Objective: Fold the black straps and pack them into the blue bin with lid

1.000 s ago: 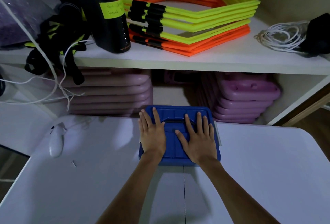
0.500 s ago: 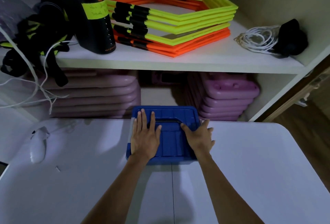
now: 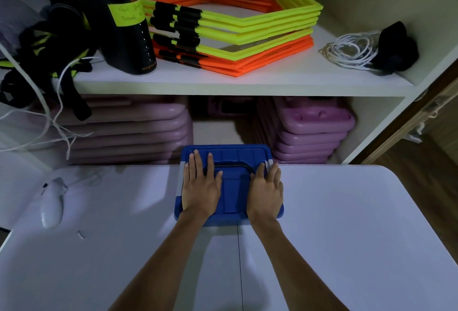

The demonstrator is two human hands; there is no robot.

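Right hand [image 3: 265, 190] has shifted to the blue lid [image 3: 233, 186] edge; both hands flat, left hand [image 3: 201, 186] pressing; white table [image 3: 347, 224].

Lidded bin [image 3: 228, 159] at the worktop's [image 3: 347, 224] far edge, before the shelf [image 3: 247, 82]. Both hands [image 3: 201, 190] [image 3: 265, 193] lie flat on its lid. Mouse-like device [image 3: 51, 207] lies well left.

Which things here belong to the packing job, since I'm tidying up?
Job: blue plastic bin with lid, left hand, right hand.
Lying about: white controller, hexagonal yellow and orange rings, purple boards, white cord coil.
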